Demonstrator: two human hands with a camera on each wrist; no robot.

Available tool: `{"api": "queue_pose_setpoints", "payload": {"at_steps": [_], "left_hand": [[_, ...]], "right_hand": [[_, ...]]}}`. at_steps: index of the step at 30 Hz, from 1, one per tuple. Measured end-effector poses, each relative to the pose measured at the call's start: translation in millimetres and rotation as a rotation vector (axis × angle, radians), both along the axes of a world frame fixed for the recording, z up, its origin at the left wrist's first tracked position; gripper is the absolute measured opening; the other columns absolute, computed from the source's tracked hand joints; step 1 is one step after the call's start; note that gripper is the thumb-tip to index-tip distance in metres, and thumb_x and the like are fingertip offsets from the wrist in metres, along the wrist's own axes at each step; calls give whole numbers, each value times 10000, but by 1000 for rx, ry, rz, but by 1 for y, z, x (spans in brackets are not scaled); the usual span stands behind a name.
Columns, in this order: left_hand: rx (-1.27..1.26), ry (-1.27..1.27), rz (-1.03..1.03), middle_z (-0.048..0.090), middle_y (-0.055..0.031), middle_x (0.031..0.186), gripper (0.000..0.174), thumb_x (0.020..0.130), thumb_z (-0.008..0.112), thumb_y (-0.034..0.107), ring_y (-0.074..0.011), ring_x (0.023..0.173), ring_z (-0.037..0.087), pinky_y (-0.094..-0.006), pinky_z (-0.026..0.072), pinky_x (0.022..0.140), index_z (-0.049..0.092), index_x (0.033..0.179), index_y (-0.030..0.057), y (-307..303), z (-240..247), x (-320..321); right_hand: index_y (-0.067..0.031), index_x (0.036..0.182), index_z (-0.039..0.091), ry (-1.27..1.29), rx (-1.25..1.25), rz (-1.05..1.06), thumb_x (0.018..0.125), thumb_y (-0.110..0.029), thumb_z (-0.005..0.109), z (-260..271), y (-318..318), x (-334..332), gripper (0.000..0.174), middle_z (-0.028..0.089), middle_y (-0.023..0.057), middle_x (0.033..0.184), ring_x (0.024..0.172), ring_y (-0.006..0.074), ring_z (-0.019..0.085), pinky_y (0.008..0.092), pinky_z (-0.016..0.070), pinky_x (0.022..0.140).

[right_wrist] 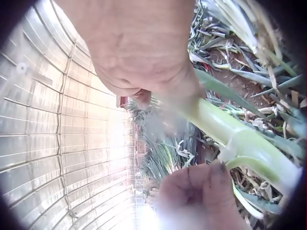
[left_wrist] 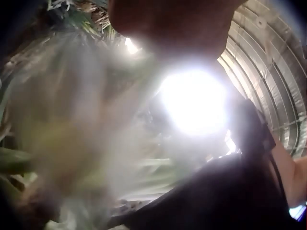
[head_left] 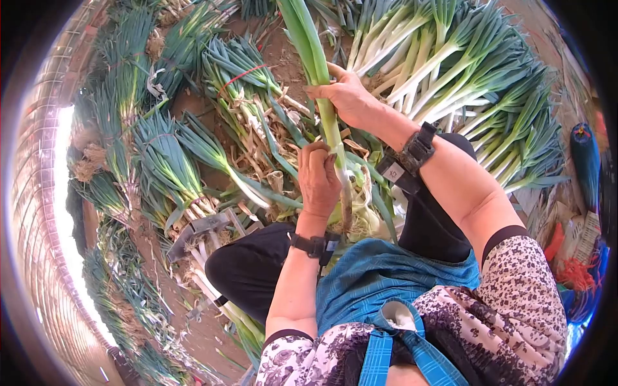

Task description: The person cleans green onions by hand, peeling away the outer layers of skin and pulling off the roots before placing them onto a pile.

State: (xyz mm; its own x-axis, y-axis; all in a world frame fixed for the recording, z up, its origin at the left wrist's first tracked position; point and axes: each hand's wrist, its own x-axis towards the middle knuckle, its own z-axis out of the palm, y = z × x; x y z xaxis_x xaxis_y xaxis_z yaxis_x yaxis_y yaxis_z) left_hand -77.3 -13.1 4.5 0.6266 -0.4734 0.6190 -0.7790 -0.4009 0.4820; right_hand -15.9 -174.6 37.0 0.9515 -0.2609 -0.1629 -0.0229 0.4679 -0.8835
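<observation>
Right hand (head_left: 351,98) grips the leek (head_left: 329,122); left hand (head_left: 317,180) seemingly pinches its outer layer (right_wrist: 252,164); we judge peeling underway, needing a downward pull.

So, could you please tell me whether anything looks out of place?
Loose leaf scraps on the ground, lower left in the head view, look untidy beside tied bundles; the split skin on the leek by the left hand suggests peeling.

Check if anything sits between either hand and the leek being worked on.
Nothing visible does. The right hand grips the leek directly, and the left hand pinches at its outer layer. The leek pile lies on the ground beyond the right hand, not between.
</observation>
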Motion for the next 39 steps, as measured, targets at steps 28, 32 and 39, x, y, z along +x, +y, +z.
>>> {"api": "queue_pose_setpoints", "payload": {"at_steps": [28,32,39], "left_hand": [[460,259,-232,493,-131,726,219,753,717,101,-341,663,527,-415,433,567,514,801,34,38,-42,-64],[235,274,-35,522,-134,753,263,749,738,195,-329,685,564,-404,455,579,537,827,44,35,-12,-59],[611,112,-18,558,-131,776,137,812,592,137,-316,682,587,-404,479,556,509,855,37,8,-17,-26]], "right_hand": [[32,1421,133,106,-754,-390,535,-297,906,12,-11,5,1220,583,220,1126,1035,317,573,357,436,937],[53,1404,204,93,-615,-383,523,-354,909,13,-20,4,1199,574,210,1155,1065,266,566,318,442,938],[53,1402,233,83,-741,-449,598,-348,874,8,-15,-1,1104,631,167,1025,953,226,608,311,482,841]]}}
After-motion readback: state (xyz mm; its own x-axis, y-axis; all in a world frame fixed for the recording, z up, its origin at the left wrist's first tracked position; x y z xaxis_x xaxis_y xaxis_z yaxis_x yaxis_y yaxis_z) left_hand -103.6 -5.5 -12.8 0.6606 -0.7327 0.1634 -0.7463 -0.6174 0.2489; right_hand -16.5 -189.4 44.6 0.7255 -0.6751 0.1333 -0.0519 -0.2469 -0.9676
